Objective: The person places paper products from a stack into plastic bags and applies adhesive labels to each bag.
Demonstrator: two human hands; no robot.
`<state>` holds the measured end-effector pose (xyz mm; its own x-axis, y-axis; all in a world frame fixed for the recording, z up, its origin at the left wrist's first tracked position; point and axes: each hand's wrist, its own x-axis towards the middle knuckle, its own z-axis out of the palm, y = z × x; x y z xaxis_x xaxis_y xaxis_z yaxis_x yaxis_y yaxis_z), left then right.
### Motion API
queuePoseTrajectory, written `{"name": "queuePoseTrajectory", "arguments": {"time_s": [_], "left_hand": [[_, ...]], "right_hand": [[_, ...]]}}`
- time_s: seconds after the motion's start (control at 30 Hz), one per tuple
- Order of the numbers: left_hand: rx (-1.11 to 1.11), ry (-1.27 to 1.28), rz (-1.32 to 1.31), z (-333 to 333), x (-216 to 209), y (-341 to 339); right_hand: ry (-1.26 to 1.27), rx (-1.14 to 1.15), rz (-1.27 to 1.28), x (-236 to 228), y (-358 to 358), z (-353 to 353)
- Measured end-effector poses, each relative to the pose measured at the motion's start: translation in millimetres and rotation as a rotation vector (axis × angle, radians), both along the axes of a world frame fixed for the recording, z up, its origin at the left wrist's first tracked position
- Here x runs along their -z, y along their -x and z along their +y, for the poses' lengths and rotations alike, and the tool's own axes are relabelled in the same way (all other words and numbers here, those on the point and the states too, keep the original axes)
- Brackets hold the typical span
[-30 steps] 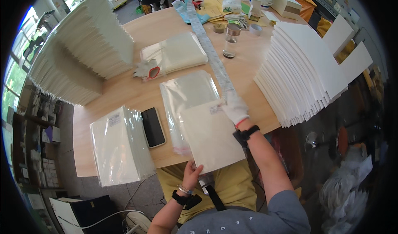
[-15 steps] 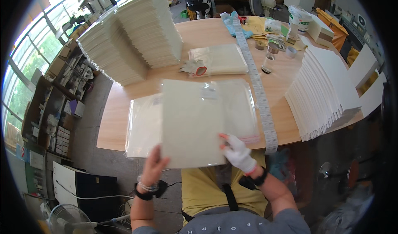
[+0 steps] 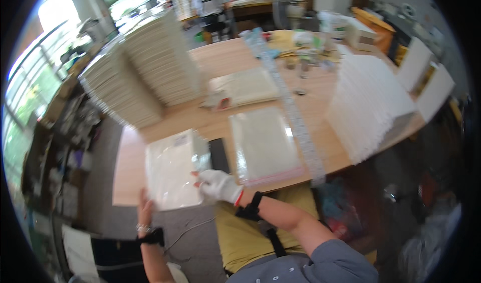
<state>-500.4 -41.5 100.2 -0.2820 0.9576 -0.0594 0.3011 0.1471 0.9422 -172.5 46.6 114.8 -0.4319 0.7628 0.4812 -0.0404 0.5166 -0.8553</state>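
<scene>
A cream sheet in a clear plastic bag (image 3: 173, 170) lies on a low pile at the table's left front, its near end overhanging the edge. My left hand (image 3: 145, 208) is bare and rests at the sheet's lower left edge, fingers stretched out. Against the right edge is my right hand (image 3: 219, 186), in a white glove with bare fingertips; its fingers are extended and slightly blurred. Beside the pile lies a flat black object (image 3: 219, 155), partly hidden behind the glove. Further right is a pile of clear bags (image 3: 264, 145) with a pink strip along the near edge.
Tall stacks of cream sheets (image 3: 160, 57) stand at the back left. Another bagged pile (image 3: 248, 86) lies mid-table. A label strip (image 3: 295, 110) runs down the table (image 3: 220, 52). White folded boards (image 3: 368, 107) stand at right. A person (image 3: 208, 7) is at the back.
The bagged sheet has moved from in front of me onto the left pile, both hands going left with it. The black object and clear bags are uncovered. The view has shifted.
</scene>
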Motion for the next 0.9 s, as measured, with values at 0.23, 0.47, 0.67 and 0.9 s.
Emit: {"name": "queuePoseTrajectory", "arguments": {"time_s": [0.23, 0.47, 0.67, 0.9], "left_hand": [[-0.436, -0.766, 0.502, -47.6, -78.2, -90.2], [0.555, -0.638, 0.399, -38.6, -45.9, -226.4], [0.771, -0.201, 0.351, 40.0, -8.7, -311.1], [0.773, -0.34, 1.066, 100.7, 49.8, -356.4]], "right_hand": [[0.301, 0.228, -0.039, -77.1, -215.0, -47.9], [0.309, 0.921, 0.81, -139.4, -444.0, -85.6], [0.529, 0.875, 0.807, -160.1, -473.1, -80.4], [0.514, 0.852, 0.798, -190.3, -484.9, -42.1]]}}
